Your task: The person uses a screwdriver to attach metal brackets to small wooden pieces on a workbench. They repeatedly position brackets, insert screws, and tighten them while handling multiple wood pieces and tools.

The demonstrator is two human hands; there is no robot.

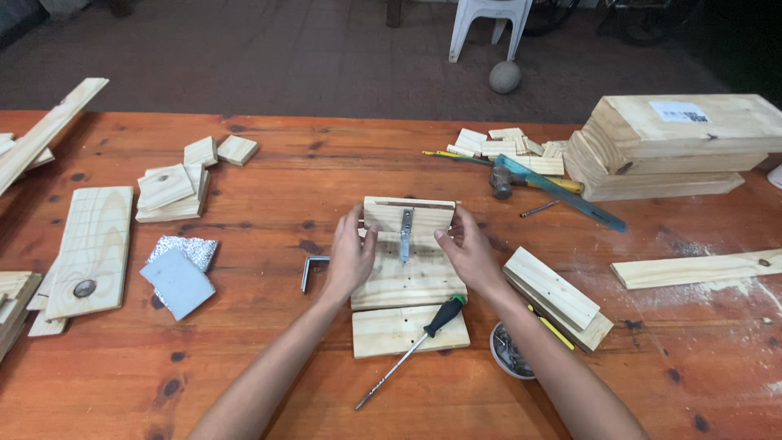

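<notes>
Left hand [350, 259] and right hand [468, 254] gripping either side of upright pine board [409, 214], metal L-bracket [405, 235] on its face, standing on flat pine board [407, 281], mid-table, screwdriver [411, 350] just in front

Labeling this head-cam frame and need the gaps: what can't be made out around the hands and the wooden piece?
- Head view: how the upright pale wood block joins the flat pale wood board is hidden by the left hand and right hand.
- Small silver metal bracket: screws too small to tell.
- Round metal dish: partly covered by the right forearm; contents blurred.
- Grey L-shaped metal bracket: one end behind the left hand.
</notes>
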